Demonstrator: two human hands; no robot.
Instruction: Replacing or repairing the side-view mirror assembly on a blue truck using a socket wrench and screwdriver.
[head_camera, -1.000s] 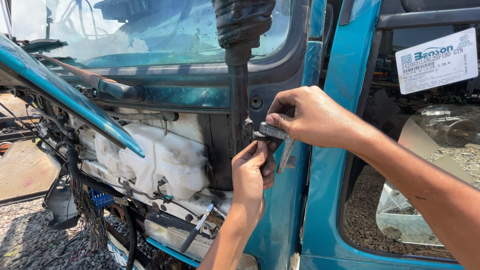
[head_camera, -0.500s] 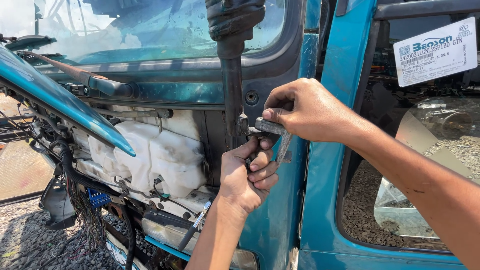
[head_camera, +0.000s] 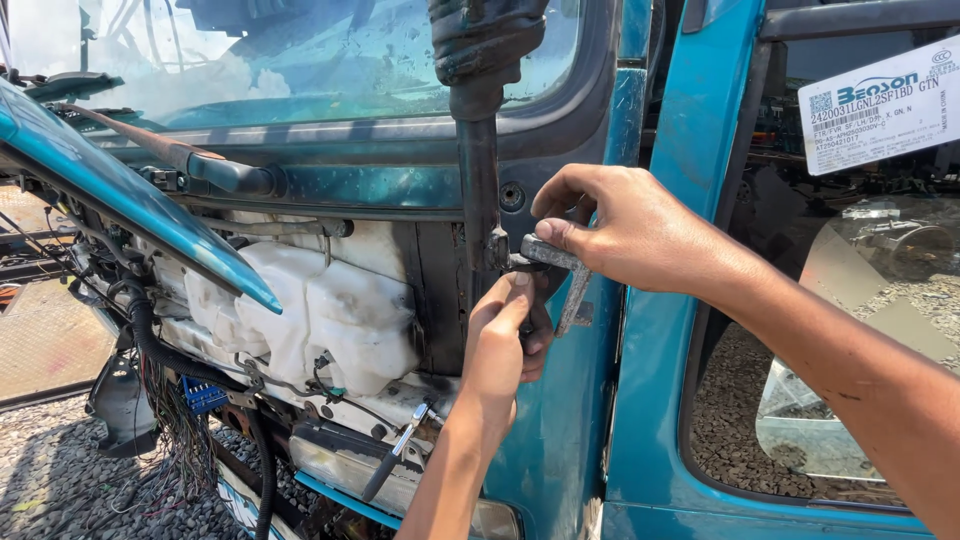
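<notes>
A dark upright mirror-arm post (head_camera: 481, 170) runs down the front corner of a teal truck cab (head_camera: 640, 400). At its lower mount my right hand (head_camera: 625, 232) grips a grey L-shaped metal wrench (head_camera: 566, 272) by its short upper leg; the long leg hangs down against the door pillar. My left hand (head_camera: 503, 345) reaches up from below with its fingers curled at the post's base, just under the wrench head. What the left fingers press on is hidden behind the hand.
The raised teal front panel (head_camera: 130, 205) juts out at left over a white plastic tank (head_camera: 320, 310), hoses and loose wiring (head_camera: 170, 420). The windshield (head_camera: 300, 60) is above, the door window with a white sticker (head_camera: 880, 105) at right. Gravel (head_camera: 60, 490) lies below.
My left hand has risen a little and closed in under the wrench head. My right hand stays on the wrench at the post's base, with only a slight shift.
</notes>
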